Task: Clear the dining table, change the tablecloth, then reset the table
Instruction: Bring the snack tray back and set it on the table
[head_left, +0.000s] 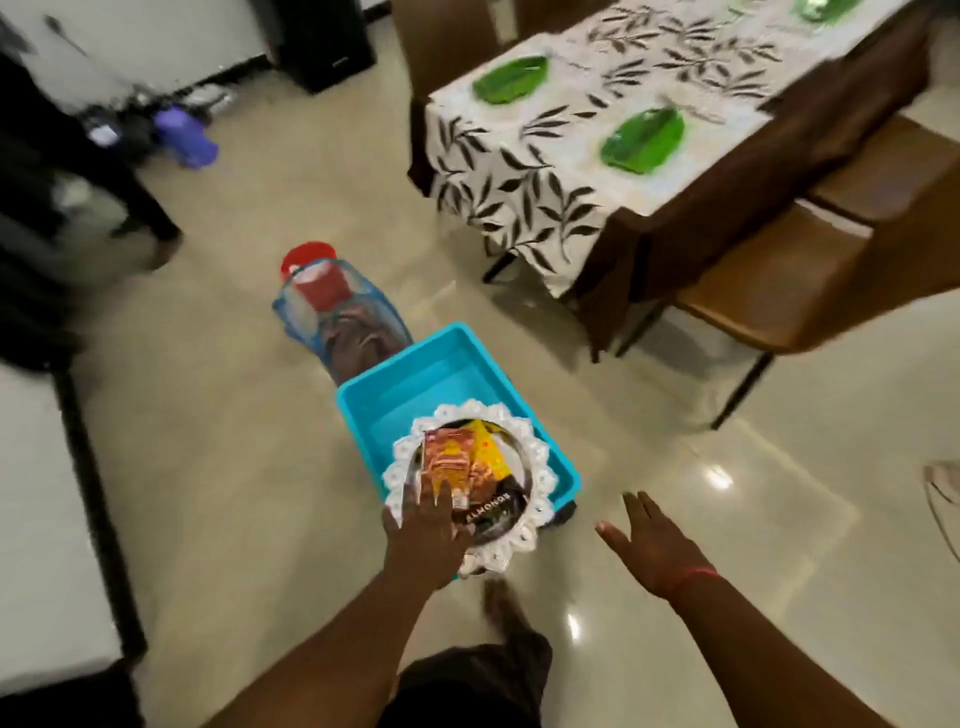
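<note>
**A:** Head view, the only one I have. What step do you read?

**B:** Resetting, I judge. The desk (691, 171) already wears a leaf-print tablecloth (519, 171), and green leaf plates (643, 137) lie on it, well apart from each other. My left hand (423, 540) grips the near rim of a round tray (470, 483) with a white scalloped border. Packets (457, 462) are stacked on it.

**A:** Where is the tray exactly?

**B:** Over the near corner of a blue tub (452, 374) that stands on the floor. I cannot tell if it touches the tub's rim or hangs above it.

**A:** And the other hand?

**B:** My right hand (654, 540) is apart, fingers straight and spread, holding nothing, out over bare floor to the right of the tub.

**A:** Next move?

**B:** Probably bring the right hand under the tray's far side, keep it level so the packets don't slide, then carry it to the desk.

**A:** Room for that?

**B:** Open floor lies between the tub and the desk corner. A chair (810, 291) stands at the near side, its legs reaching out, and the cloth hangs low at the corner. A mesh basket (337, 317) with a red tub inside sits just behind the blue one.
</note>
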